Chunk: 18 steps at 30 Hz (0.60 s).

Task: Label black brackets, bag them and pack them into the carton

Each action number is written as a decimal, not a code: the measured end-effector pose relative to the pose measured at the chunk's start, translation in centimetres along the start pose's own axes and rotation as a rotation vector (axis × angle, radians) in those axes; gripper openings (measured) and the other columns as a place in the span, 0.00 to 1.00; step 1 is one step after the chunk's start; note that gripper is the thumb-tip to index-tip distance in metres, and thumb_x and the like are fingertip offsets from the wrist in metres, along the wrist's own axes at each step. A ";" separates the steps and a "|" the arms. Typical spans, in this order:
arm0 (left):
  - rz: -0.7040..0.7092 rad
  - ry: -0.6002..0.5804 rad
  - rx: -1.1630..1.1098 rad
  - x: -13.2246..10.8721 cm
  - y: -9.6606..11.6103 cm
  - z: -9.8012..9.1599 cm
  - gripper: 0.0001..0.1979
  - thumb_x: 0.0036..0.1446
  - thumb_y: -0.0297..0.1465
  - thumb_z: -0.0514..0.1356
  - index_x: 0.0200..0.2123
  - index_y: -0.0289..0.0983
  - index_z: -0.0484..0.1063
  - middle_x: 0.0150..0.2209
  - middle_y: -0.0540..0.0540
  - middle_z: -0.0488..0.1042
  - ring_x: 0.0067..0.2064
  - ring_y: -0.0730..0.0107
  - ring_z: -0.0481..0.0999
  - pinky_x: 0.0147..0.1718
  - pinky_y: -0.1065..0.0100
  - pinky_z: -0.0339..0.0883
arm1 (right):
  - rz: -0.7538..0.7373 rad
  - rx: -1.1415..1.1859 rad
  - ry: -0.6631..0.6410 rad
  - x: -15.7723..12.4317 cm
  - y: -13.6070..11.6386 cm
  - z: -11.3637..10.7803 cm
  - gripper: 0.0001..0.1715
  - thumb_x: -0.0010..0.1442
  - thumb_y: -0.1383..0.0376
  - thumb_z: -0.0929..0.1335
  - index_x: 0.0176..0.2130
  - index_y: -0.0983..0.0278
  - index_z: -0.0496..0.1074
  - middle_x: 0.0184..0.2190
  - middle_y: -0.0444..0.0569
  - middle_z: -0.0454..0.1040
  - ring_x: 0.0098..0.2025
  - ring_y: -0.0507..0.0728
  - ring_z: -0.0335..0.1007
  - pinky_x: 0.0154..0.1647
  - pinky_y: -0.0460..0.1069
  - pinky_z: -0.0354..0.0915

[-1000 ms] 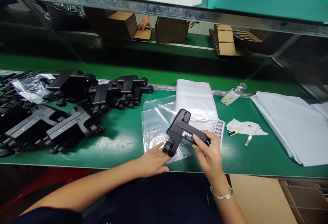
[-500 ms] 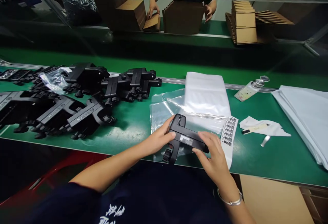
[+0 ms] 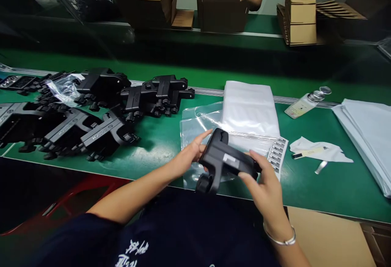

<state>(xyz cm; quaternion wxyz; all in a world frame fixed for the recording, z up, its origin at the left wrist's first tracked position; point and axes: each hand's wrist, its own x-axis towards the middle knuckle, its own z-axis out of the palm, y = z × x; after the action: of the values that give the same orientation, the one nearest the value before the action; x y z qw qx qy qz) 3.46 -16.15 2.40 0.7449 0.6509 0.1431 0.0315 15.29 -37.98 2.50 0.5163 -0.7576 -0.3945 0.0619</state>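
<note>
BOSCH holders (image 3: 102, 133) left of the bags (image 3: 250, 106).
My right grip (image 3: 268, 185) holds a bracket (image 3: 216, 151) by one end, label (image 3: 231, 161) unreadable; my left grip (image 3: 190, 155) is behind its other end, closure unclear.

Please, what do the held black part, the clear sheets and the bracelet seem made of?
Black part: probably hard plastic, mostly matte, with rounded, moulded-looking edges.
Clear sheets: likely thin plastic film, glossy; the green table shows through.
Bracelet: probably polished metal, silvery, shiny.

The person's forearms (image 3: 143, 189) stretch over the bench (image 3: 155, 146)'s near edge: left hand (image 3: 192, 153), index finger (image 3: 204, 135) extended; right hand (image 3: 269, 185) gripping, thumb (image 3: 251, 184) bent.
</note>
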 end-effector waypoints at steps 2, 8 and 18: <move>-0.003 0.104 0.107 0.6 -1.1 -0.2 0.40 0.62 0.57 0.37 0.67 0.36 0.48 0.37 0.41 0.76 0.31 0.62 0.76 0.35 0.59 0.71 | 0.262 0.163 0.027 0.5 0.5 -0.2 0.26 0.61 0.58 0.69 0.59 0.54 0.68 0.52 0.50 0.74 0.52 0.61 0.71 0.51 0.57 0.68; 0.343 -0.449 1.094 -0.7 -6.1 1.7 0.31 0.64 0.49 0.51 0.64 0.39 0.58 0.65 0.36 0.61 0.66 0.48 0.59 0.62 0.49 0.52 | 0.449 0.321 0.108 1.9 1.3 -0.2 0.31 0.56 0.52 0.72 0.56 0.61 0.72 0.48 0.55 0.76 0.47 0.61 0.72 0.48 0.56 0.69; 0.400 -0.445 1.319 0.2 -7.6 3.2 0.33 0.66 0.45 0.49 0.68 0.35 0.49 0.67 0.36 0.57 0.68 0.53 0.54 0.65 0.48 0.44 | 0.491 0.514 0.131 2.5 0.3 0.0 0.27 0.54 0.52 0.73 0.50 0.62 0.76 0.40 0.52 0.79 0.43 0.59 0.73 0.45 0.54 0.70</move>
<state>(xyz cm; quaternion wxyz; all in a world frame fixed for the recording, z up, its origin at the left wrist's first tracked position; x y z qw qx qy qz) 3.42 -20.32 -4.75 0.1885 0.9696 -0.1445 -0.0590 17.16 -36.37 3.02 0.6840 -0.6774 -0.1384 0.2325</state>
